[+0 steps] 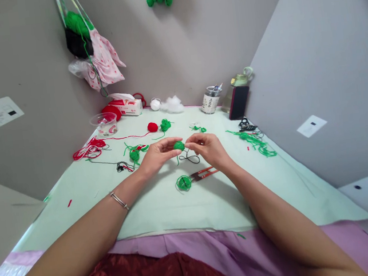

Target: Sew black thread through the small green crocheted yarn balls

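Note:
My left hand (159,154) holds a small round green crocheted piece (178,146) between thumb and fingers, above the table. At the piece's right side, my right hand (207,148) is closed in a pinch; what sits between its fingertips is too small to make out. A black yarn strand (191,158) hangs in loops just below the fingertips. Under my hands, a second green yarn piece (184,183) lies on the table, beside orange-handled thread snips (203,174) whose handle end is partly hidden by my right wrist.
Left: red yarn (90,148), a green-and-red crocheted piece (135,154), a clear tub (106,126). Back: a tissue box (131,107), white stuffing (172,105), a pen can (211,101). Right: a phone (239,102), black-handled scissors (247,125), green yarn strands (254,142).

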{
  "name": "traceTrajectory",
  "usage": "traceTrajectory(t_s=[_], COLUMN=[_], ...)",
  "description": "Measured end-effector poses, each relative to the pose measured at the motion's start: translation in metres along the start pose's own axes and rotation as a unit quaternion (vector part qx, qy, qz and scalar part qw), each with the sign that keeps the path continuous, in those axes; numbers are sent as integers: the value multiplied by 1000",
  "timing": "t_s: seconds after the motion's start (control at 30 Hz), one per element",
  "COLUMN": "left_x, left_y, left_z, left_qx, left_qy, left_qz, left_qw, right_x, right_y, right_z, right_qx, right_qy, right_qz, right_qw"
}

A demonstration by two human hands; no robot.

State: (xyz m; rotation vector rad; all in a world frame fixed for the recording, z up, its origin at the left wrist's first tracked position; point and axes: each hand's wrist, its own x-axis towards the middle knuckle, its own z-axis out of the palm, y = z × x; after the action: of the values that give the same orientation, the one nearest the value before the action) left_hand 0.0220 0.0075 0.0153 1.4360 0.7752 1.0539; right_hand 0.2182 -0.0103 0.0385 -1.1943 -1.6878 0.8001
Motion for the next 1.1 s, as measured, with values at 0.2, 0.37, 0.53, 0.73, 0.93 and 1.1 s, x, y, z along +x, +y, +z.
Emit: traceTrajectory(t_s=[0.2, 0.37, 0.53, 0.73, 0.93, 1.1], left_x=[-1, -2, -1, -4, 6, 21], left_y=[-4, -6, -9, -12, -8, -3], left_z=[6, 8, 8, 8, -23, -79], left_qx=[0, 14, 29, 154, 288, 343], left_qy=[29, 26, 23, 19, 86, 246], left_qz=[34, 56, 78, 127, 178, 166], left_qw=[999, 998, 996, 980, 937, 891], right_x=[-2, -6, -14, -14, 4, 24], right_y=[5, 4, -3, -6, -15, 19], right_z=[2, 7, 13, 19, -35, -142], right_qx=[-98, -121, -186, -261, 126, 234], right_qy=[-9, -14, -25, -10, 61, 276], right_qz=[7, -42, -139, -163, -47, -32], right_qw=[995, 992, 972, 952, 989, 932])
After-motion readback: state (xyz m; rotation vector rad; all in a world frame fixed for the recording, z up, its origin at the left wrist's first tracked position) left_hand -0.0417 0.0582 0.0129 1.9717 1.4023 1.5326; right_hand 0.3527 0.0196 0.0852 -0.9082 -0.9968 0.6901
